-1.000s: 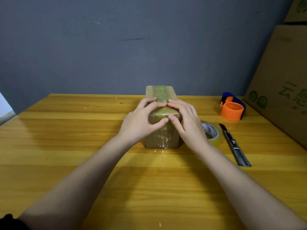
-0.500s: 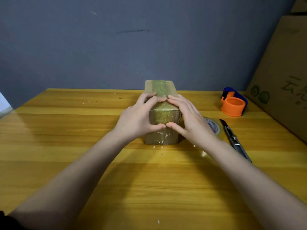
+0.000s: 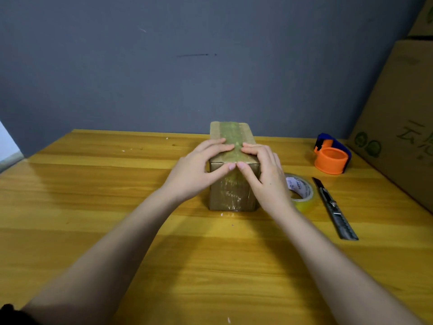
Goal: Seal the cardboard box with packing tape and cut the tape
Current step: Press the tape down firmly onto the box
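Note:
A small brown cardboard box (image 3: 230, 195) stands on the wooden table, with a strip of glossy tape running along its top and down its near face. My left hand (image 3: 199, 171) grips the box's near left corner and my right hand (image 3: 264, 174) its near right corner. Both thumbs meet on the near top edge and the fingers press on the taped top. A roll of clear packing tape (image 3: 301, 192) lies flat just right of the box, partly hidden by my right wrist. A utility knife (image 3: 334, 208) lies right of the roll.
An orange and blue tape dispenser (image 3: 331, 158) sits at the far right of the table (image 3: 93, 207). Large cardboard cartons (image 3: 403, 118) stand along the right edge. A grey wall rises behind the table.
My thumbs have slid up from the box's near face to its top near edge and now touch. The box, roll and knife have stayed put.

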The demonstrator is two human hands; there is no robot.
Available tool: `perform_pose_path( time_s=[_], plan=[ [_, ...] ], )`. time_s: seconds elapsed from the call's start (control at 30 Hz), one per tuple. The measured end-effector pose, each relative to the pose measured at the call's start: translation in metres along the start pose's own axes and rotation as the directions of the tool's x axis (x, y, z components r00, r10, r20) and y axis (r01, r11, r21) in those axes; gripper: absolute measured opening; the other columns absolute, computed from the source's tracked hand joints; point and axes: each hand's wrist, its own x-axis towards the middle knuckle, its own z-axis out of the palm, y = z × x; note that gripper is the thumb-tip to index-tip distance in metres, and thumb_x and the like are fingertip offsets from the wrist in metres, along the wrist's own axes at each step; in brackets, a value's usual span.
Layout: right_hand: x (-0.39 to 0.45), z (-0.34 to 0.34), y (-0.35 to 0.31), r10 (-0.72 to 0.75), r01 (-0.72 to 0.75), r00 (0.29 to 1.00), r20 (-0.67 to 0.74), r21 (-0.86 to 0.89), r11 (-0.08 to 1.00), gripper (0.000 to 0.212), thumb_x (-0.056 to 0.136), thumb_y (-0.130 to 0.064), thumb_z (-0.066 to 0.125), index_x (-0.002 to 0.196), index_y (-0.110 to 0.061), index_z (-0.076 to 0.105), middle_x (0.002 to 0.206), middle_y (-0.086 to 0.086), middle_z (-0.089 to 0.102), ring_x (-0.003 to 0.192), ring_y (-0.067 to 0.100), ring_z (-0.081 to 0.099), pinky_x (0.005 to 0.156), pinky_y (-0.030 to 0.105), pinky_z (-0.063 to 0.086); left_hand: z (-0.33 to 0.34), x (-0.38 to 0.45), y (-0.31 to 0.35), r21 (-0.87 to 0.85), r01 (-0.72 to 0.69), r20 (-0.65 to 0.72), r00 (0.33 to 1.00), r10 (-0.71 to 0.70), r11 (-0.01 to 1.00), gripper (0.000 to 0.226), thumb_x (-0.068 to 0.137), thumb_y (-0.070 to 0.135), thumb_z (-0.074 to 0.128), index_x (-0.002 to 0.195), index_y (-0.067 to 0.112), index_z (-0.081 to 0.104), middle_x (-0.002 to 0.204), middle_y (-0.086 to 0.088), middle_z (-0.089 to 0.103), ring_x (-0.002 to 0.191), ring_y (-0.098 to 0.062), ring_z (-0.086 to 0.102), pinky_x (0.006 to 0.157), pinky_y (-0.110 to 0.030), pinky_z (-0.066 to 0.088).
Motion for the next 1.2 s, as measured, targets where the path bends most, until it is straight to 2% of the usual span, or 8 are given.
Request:
perform_pose_path(
  time_s=[0.17,0.3,0.43,0.6,0.73,0.9,1.03,1.2],
  plan=[
    [-0.001,-0.002,0.006,-0.037,0.038,0.999,0.04,-0.029,0.999,0.045,0.086,-0.046,0.052,0.122,-0.019,0.053,0.132,-0.008,0.053,0.124,0.017,0.045,0.104,0.043,0.039,0.001,-0.002,-0.002,0.117,-0.027,0.01,1.0,0.026,0.993,0.063,0.073,0.07,0.044,0.133,0.05,0.038,0.145,0.028,0.032,0.13,0.001,0.04,0.092,-0.043,0.051],
    [-0.002,-0.005,0.01,-0.061,0.067,0.994,0.085,-0.075,0.995,0.053,0.083,-0.047,0.057,0.128,-0.02,0.049,0.138,-0.008,0.048,0.131,0.018,0.042,0.106,0.045,0.037,0.003,-0.003,-0.002,0.153,-0.052,0.012,0.999,0.051,0.987,0.066,0.075,0.058,0.06,0.135,0.048,0.035,0.147,0.026,0.03,0.131,-0.002,0.04,0.091,-0.042,0.051],
    [-0.003,-0.005,0.011,-0.065,0.077,0.99,0.124,-0.099,0.992,0.059,0.082,-0.047,0.058,0.133,-0.02,0.044,0.143,-0.007,0.044,0.136,0.017,0.038,0.11,0.041,0.034,0.004,-0.004,-0.002,0.179,-0.068,0.012,0.998,0.067,0.981,0.072,0.072,0.054,0.066,0.137,0.045,0.034,0.148,0.024,0.029,0.13,-0.005,0.042,0.089,-0.044,0.052],
    [-0.004,-0.009,0.013,-0.078,0.11,0.982,0.171,-0.187,0.976,0.069,0.08,-0.043,0.068,0.138,-0.022,0.039,0.148,-0.009,0.037,0.142,0.014,0.028,0.109,0.029,0.023,0.003,-0.004,0.0,0.198,-0.068,0.052,0.997,0.059,0.978,0.082,0.068,0.051,0.072,0.139,0.044,0.03,0.149,0.024,0.025,0.133,-0.005,0.039,0.089,-0.046,0.052],
    [-0.003,-0.012,0.012,-0.069,0.116,0.977,0.203,-0.232,0.966,0.079,0.072,-0.046,0.073,0.139,-0.024,0.036,0.149,-0.011,0.036,0.141,0.013,0.028,0.108,0.031,0.024,-0.002,-0.001,-0.004,0.174,-0.081,0.119,0.991,0.061,0.981,0.088,0.066,0.05,0.075,0.14,0.045,0.027,0.15,0.024,0.021,0.136,-0.004,0.033,0.095,-0.046,0.048],
    [-0.003,0.0,-0.009,0.065,-0.066,0.998,0.026,0.037,0.997,0.055,0.08,-0.054,0.05,0.121,-0.018,0.051,0.131,-0.007,0.05,0.125,0.012,0.046,0.103,0.031,0.038,-0.007,0.005,-0.015,-0.075,-0.06,0.145,0.987,0.07,0.995,0.059,0.076,0.061,0.048,0.133,0.053,0.038,0.148,0.025,0.029,0.136,0.001,0.03,0.107,-0.043,0.039],
    [-0.002,0.013,-0.012,0.097,-0.092,0.988,-0.118,0.049,0.995,0.05,0.081,-0.058,0.052,0.11,-0.017,0.056,0.119,-0.007,0.056,0.115,0.015,0.052,0.096,0.035,0.044,0.002,0.003,-0.015,-0.135,-0.028,0.038,0.999,0.034,0.99,0.051,0.078,0.067,0.041,0.127,0.052,0.046,0.142,0.024,0.039,0.133,-0.001,0.037,0.107,-0.044,0.039],
    [-0.004,0.017,-0.002,0.067,-0.06,0.988,-0.141,0.053,0.997,0.042,0.086,-0.049,0.053,0.11,-0.016,0.058,0.12,-0.005,0.058,0.114,0.018,0.052,0.097,0.031,0.041,0.008,0.002,-0.016,-0.116,-0.033,0.023,0.999,0.036,0.993,0.054,0.078,0.069,0.041,0.129,0.053,0.043,0.143,0.025,0.037,0.133,-0.007,0.038,0.107,-0.046,0.038]
  ],
)
